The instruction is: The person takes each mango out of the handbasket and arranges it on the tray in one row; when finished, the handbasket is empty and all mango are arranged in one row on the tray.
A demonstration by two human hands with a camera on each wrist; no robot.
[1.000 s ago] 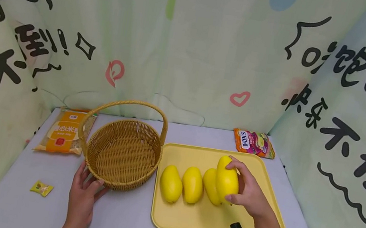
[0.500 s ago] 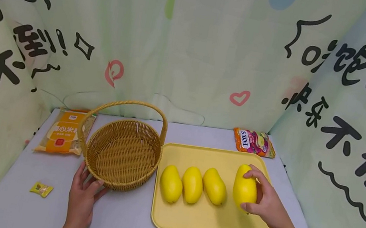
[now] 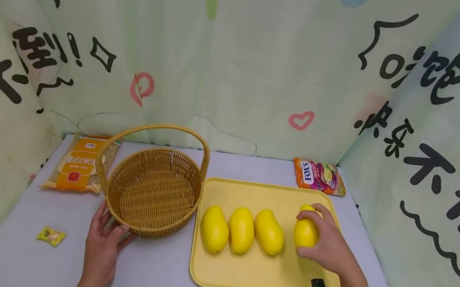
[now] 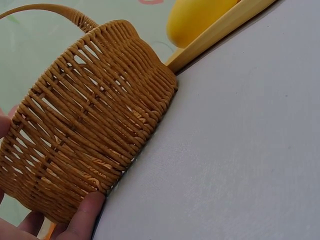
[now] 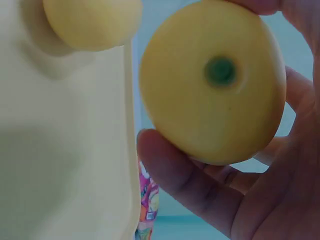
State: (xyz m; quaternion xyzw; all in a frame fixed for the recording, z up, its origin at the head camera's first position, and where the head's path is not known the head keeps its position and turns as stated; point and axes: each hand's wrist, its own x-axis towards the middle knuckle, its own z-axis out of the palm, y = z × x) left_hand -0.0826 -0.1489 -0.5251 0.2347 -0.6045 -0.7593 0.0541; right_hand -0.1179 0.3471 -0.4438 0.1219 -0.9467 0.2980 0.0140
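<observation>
Over the right part of the yellow tray [image 3: 234, 279], my right hand [image 3: 326, 238] grips a yellow mango [image 3: 304, 231] between thumb and fingers. That mango's end, with a green stem spot, faces the camera in the right wrist view. Left of it, on the tray, lie three more mangoes in a row: one at the left [image 3: 214, 229], one in the middle [image 3: 241, 230] and one at the right [image 3: 270, 232]. My left hand [image 3: 101, 249] holds the near left side of a round wicker basket [image 3: 153, 191], its fingers spread from rim to base. Nothing lies inside the basket, and its handle stands up.
An orange-labelled food bag [image 3: 81, 164] lies behind the basket's left side. A small yellow wrapped candy [image 3: 51, 236] is on the table [image 3: 156, 283] at the left. Behind the tray lies a purple and orange candy bag [image 3: 320, 177]. Printed curtains [image 3: 243, 64] enclose the back and sides.
My right hand has moved the gripped mango right, away from the other three, and lately tilted it. The left hand and basket have stayed in place.
</observation>
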